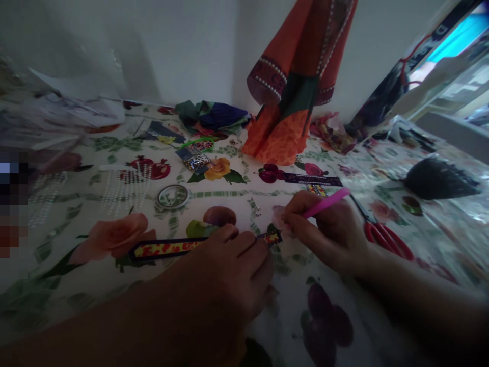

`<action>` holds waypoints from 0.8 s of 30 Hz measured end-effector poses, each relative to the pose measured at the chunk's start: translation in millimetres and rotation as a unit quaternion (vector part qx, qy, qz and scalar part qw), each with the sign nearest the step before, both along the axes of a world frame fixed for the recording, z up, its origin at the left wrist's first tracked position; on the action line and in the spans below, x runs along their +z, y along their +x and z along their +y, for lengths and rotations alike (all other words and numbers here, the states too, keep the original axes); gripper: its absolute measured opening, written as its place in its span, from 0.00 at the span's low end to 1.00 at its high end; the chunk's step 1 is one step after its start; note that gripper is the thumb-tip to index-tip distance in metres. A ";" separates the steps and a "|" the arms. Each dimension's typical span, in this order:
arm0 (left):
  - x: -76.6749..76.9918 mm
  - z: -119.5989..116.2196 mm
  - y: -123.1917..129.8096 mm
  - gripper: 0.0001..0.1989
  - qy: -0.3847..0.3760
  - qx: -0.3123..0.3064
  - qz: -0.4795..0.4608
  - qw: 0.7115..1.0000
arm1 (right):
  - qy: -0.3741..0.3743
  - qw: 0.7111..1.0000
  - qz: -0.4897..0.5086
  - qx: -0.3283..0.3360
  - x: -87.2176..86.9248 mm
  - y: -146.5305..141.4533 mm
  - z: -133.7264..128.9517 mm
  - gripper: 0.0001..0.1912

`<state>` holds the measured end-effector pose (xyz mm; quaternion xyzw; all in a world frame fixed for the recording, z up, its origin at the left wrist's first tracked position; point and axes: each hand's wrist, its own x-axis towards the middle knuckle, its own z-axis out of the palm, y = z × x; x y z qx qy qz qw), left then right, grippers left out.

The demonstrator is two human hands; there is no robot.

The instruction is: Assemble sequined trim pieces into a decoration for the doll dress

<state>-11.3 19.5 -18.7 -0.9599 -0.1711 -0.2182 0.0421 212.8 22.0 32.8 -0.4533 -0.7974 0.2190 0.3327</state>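
My left hand (240, 267) lies across a narrow fabric strip (168, 248) on the table, its fingers bent and pressing it down. The strip has a dark border and a yellow and red pattern; small pale dots line its right end. The hand covers its middle. In my right hand (330, 224) is a slim pink pen-shaped tool (328, 201), pinched between thumb and fingers. Its tip points down near the strip's right end, too blurred to make out. Just beyond that hand lies a dark trim piece (313, 179) with a row of pale beads.
Red-handled scissors (387, 240) lie right of my right hand. A small orange dress (294, 102) stands at the back. Strings of pale beads (128, 186), a round ring-like item (172, 196), sparkling stones (198, 162), folded cloth (217, 116) and a black bag (439, 178) surround the work area.
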 end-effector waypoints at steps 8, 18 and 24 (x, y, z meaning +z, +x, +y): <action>24.2 8.7 -2.5 0.14 -0.003 -0.029 0.046 0.999 | 0.010 0.999 0.030 -0.016 7.4 1.2 -6.2 0.08; 25.9 9.1 -3.5 0.14 -0.026 -0.020 0.046 0.998 | 0.026 0.999 0.042 -0.007 10.6 0.7 -4.4 0.07; 26.0 11.8 -2.2 0.15 -0.021 -0.019 0.026 0.999 | -0.006 0.998 0.061 -0.003 1.5 3.5 8.7 0.09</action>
